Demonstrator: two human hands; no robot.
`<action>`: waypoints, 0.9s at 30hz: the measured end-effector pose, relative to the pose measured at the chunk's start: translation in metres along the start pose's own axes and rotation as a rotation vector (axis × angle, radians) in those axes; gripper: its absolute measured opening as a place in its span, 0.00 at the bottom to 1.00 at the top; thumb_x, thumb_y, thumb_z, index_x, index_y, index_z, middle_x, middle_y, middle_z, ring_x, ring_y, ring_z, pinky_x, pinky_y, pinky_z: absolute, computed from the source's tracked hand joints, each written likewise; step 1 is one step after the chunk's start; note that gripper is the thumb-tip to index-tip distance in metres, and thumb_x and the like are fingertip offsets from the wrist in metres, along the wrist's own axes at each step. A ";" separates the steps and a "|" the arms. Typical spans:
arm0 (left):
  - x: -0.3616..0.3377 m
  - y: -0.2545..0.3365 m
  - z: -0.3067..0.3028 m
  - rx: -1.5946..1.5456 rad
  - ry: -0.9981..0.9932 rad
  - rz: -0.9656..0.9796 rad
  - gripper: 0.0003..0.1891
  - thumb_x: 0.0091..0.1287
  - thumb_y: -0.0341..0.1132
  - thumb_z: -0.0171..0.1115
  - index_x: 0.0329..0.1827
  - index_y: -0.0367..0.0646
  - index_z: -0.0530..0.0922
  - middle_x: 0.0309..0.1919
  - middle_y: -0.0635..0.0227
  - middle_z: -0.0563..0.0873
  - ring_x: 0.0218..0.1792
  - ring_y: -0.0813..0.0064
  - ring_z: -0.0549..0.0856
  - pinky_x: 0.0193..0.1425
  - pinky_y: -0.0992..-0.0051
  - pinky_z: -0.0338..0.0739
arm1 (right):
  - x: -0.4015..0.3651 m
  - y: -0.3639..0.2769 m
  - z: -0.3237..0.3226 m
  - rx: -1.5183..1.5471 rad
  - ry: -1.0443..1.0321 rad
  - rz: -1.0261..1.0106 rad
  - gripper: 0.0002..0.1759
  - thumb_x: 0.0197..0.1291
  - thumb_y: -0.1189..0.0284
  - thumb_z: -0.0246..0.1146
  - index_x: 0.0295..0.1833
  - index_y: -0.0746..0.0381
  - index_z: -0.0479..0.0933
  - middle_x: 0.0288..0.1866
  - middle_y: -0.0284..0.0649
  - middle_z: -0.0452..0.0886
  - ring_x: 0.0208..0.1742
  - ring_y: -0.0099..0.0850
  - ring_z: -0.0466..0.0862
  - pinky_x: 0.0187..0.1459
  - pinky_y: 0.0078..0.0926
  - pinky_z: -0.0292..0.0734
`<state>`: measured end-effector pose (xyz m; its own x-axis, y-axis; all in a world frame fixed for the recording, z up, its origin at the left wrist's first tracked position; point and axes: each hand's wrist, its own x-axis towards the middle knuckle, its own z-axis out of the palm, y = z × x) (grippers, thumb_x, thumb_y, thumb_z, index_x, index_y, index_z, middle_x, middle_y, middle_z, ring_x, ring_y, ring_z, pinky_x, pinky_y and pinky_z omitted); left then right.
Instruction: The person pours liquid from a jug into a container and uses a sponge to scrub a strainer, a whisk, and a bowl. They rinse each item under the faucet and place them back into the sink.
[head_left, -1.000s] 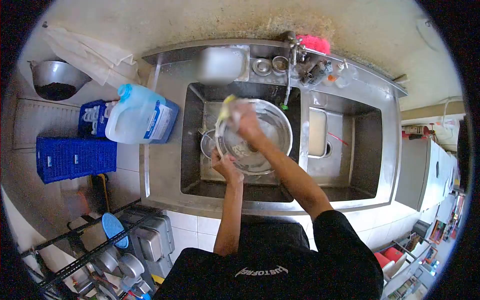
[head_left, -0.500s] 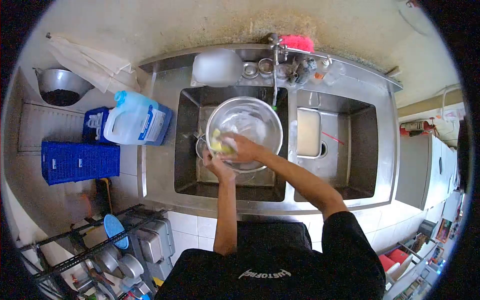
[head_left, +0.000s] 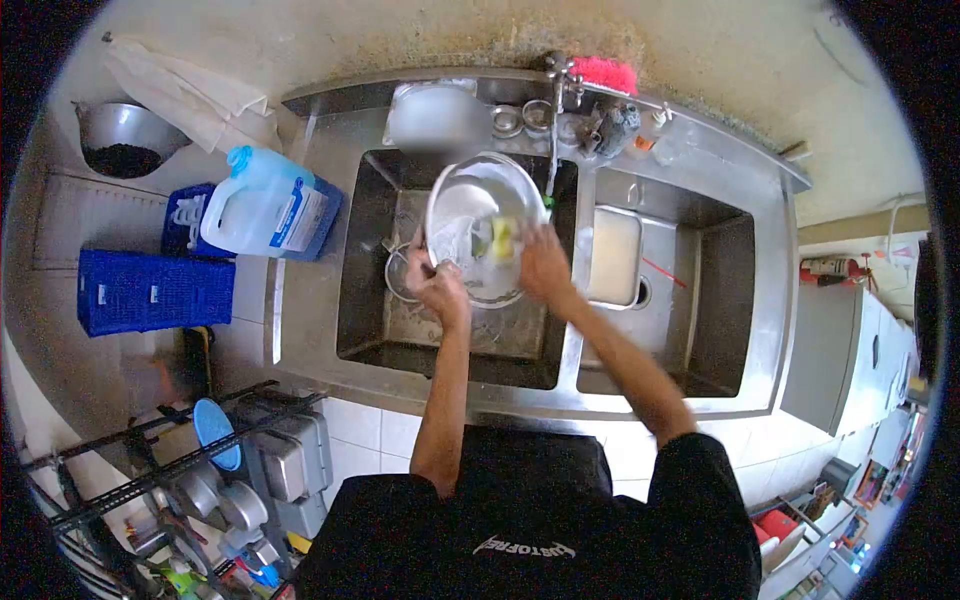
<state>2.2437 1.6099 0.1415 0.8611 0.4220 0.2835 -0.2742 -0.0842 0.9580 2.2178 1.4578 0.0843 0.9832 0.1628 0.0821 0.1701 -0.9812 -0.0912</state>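
A shiny metal mixing bowl [head_left: 458, 208] is tilted over the left sink basin [head_left: 400, 348], with soapy streaks on its inside. At its lower left, my left hand [head_left: 440, 288] is closed on the rim. My right hand [head_left: 544, 262], slightly blurred, is at the bowl's right side, pressing a yellow-green sponge [head_left: 503, 238] against the inner wall; its fingertips are partly smeared by motion. Beside my left hand, a clear round container [head_left: 398, 278] lies in the basin, partly covered by the bowl.
The faucet [head_left: 555, 130] rises behind the bowl. In the right basin [head_left: 715, 290] are a rectangular tray [head_left: 614, 258] and a red straw-like stick [head_left: 663, 271]. A large jug of blue liquid [head_left: 270, 210] stands at left, near blue crates [head_left: 155, 292]. Small bowls [head_left: 507, 121] line the back ledge.
My right hand and the sponge have gone from the bowl's left side across to its right. The bowl is tilted more, and my left hand now shows more plainly on its rim.
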 end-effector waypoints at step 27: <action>0.007 -0.078 -0.069 -0.150 0.083 -0.261 0.08 0.35 0.16 0.46 0.15 0.40 0.62 0.29 0.64 0.77 0.34 0.74 0.75 0.35 0.80 0.69 | 0.022 -0.069 0.053 0.175 -0.529 0.132 0.27 0.43 0.56 0.65 0.45 0.63 0.75 0.40 0.45 0.78 0.47 0.40 0.77 0.51 0.38 0.69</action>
<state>2.2413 1.6817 0.0654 0.8746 0.4845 0.0187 -0.1140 0.1680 0.9792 2.2308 1.5346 0.0401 0.8880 0.1137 -0.4455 0.0072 -0.9723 -0.2338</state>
